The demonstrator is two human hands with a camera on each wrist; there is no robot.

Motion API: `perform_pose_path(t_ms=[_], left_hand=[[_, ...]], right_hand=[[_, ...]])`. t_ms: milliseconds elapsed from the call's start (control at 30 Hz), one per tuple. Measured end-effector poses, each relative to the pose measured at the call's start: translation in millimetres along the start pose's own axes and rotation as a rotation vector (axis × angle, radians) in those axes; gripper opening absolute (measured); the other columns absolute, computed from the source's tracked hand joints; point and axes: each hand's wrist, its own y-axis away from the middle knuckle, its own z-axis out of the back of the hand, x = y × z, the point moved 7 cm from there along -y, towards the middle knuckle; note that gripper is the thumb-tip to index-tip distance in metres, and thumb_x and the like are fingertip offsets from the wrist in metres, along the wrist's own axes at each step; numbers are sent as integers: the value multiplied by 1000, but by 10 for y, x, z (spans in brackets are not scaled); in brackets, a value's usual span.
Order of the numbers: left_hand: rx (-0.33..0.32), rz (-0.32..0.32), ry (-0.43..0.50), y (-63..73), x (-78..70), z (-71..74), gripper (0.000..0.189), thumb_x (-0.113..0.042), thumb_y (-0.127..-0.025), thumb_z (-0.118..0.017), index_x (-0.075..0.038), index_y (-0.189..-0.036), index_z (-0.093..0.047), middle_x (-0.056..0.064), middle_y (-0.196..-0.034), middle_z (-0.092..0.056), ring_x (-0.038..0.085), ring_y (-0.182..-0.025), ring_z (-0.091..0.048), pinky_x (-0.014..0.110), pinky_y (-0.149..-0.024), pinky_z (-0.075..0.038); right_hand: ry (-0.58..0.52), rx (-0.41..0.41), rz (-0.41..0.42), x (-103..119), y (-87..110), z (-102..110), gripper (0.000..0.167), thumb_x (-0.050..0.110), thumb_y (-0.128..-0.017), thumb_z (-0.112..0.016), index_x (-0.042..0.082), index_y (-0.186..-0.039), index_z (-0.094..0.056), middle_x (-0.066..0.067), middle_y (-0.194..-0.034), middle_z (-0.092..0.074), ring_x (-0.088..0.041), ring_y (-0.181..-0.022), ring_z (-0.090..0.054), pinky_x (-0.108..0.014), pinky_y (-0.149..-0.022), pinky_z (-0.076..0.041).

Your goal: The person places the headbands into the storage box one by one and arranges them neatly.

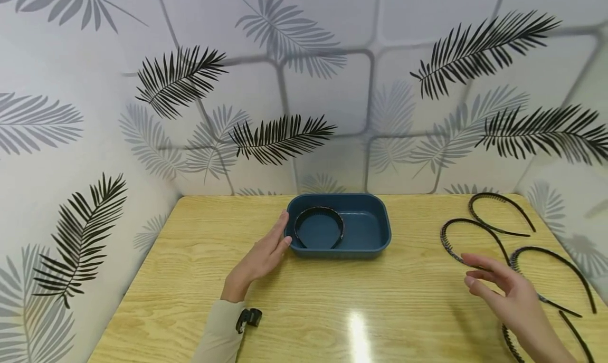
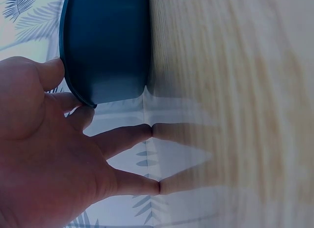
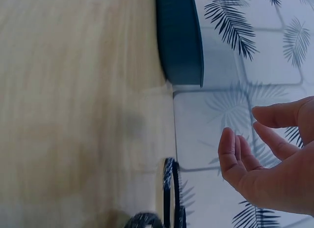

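A dark blue rectangular bin (image 1: 366, 255) stands on the wooden table, and a dark toothed headband (image 1: 339, 223) lies in its left half. My left hand (image 1: 261, 255) touches the bin's left end, thumb at the near corner. In the left wrist view its thumb (image 2: 51, 73) meets the rim, and two spread fingers reach down to the tabletop. My right hand (image 1: 508, 294) hovers over headbands at the right with its fingers loosely bent and holding nothing. Closest to its fingertips is a headband (image 1: 446, 239); another headband (image 1: 577, 270) lies beside the hand.
At the far right corner lies one more headband (image 1: 505, 197). Partly hidden under my right forearm is a further headband (image 1: 575, 334). The table (image 1: 332, 305) meets a leaf-patterned backdrop (image 1: 328, 168) at the back and sides.
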Motion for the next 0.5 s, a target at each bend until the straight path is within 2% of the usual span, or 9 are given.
perform_pose_path(t_ms=[67,133,233,300,433,500], left_hand=[[1,-2,4,5,-7,-2,64,-24,-114,-37,1,-164,-3,16,-171,0,27,-157,-6,48,-125,-15],[4,-2,6,2,-16,-5,64,-24,-114,-37,0,-164,-4,14,-171,0,26,-157,-6,47,-125,-15],[4,-7,7,-6,-31,-10,64,-25,-115,-36,-1,-164,-3,12,-171,1,25,-157,-5,47,-125,-15],[3,-9,7,-13,-37,-11,64,-25,-115,-36,-1,-164,-3,11,-171,1,25,-157,-5,47,-125,-15],[2,-15,11,-20,-44,-12,64,-25,-114,-37,-1,-164,-4,13,-171,0,26,-157,-6,48,-125,-16],[-1,-22,13,-27,-45,-19,64,-24,-114,-37,0,-164,-4,16,-171,-1,27,-157,-6,49,-125,-16]], right_hand=[[20,0,-56,-83,66,70,44,15,-102,-67,8,-144,-59,30,-129,-59,6,-104,-64,-25,-75,-59],[51,-3,-148,-187,141,156,49,25,-102,-68,11,-147,-57,34,-125,-58,9,-100,-62,-26,-73,-59],[88,-47,-246,-335,254,301,54,33,-100,-69,13,-149,-56,40,-118,-56,15,-96,-60,-24,-71,-58],[114,-89,-243,-403,324,397,52,31,-100,-70,13,-148,-57,42,-116,-55,17,-93,-58,-22,-69,-58],[101,-198,-155,-532,441,598,43,10,-100,-69,13,-143,-61,41,-113,-55,18,-90,-57,-18,-64,-56],[109,-251,-166,-641,491,704,42,7,-101,-66,17,-142,-62,41,-110,-52,19,-88,-55,-17,-62,-56]])
